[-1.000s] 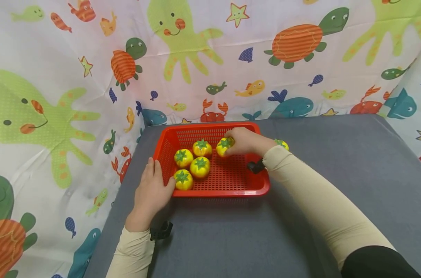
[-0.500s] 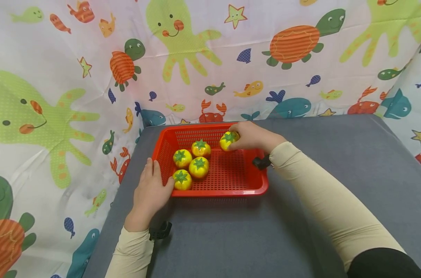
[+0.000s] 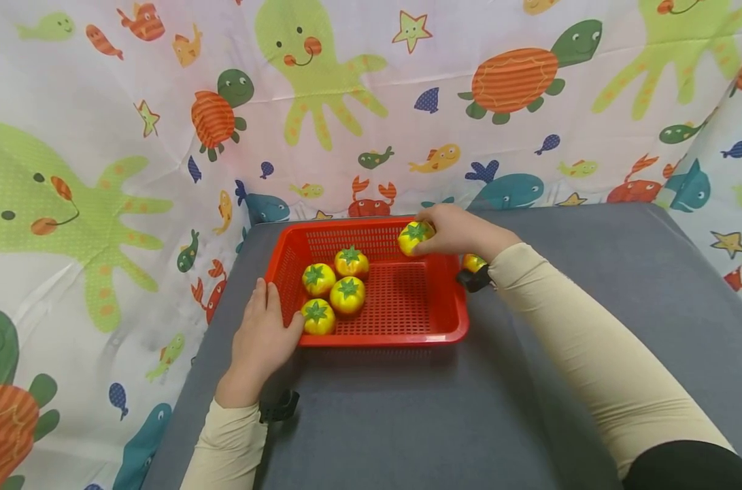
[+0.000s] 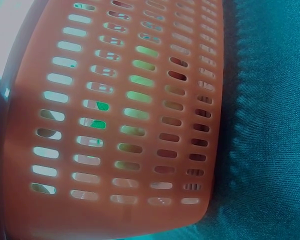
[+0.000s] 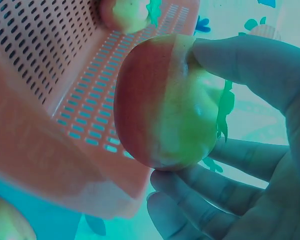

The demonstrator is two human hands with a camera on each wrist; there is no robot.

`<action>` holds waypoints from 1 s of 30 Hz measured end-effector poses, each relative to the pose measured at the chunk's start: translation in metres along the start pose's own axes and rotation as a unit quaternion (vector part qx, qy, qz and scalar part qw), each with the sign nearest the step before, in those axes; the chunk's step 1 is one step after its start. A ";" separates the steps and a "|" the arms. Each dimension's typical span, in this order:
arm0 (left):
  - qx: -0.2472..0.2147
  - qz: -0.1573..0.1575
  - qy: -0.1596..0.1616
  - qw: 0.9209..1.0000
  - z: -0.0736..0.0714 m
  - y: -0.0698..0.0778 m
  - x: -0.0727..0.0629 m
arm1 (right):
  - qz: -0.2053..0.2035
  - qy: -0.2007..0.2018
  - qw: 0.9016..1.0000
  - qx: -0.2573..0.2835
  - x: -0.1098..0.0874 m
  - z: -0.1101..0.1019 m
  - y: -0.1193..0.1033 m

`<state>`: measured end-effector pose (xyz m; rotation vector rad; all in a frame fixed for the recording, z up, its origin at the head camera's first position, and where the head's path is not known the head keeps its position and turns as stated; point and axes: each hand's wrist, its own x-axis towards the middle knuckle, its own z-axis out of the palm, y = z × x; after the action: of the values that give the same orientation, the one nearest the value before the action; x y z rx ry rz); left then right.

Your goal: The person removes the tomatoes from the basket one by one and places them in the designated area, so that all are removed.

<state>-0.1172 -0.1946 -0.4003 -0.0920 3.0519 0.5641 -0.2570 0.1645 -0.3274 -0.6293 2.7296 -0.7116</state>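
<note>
Right forearm extended forward and inward from the lower right; the right hand [image 3: 455, 230] holds a yellow fruit [image 3: 415, 237], its grip closed to the fruit's width, thumb opposing fingers. The fruit is at the far right corner of the red basket [image 3: 401, 338], raised to rim level; its green calyx faces up toward the head camera, and its rounded form shows no clear long axis. The left hand [image 3: 262, 347], fingers extended, rests against the basket's near left corner, thumb at the rim.
</note>
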 end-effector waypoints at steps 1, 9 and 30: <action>0.000 0.000 0.000 1.000 0.000 0.000 0.000 | 0.001 0.001 1.000 -0.001 -0.001 -0.002 0.001; 0.002 -0.001 -0.003 1.000 0.000 0.000 0.001 | 0.010 0.015 1.000 -0.009 -0.013 -0.013 0.011; 0.000 0.003 0.004 1.000 0.001 -0.001 0.000 | 0.045 0.028 0.999 -0.003 -0.038 -0.038 0.032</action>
<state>-0.1169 -0.1948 -0.4014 -0.0863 3.0610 0.5654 -0.2471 0.2227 -0.3066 -0.4927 2.7926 -0.7095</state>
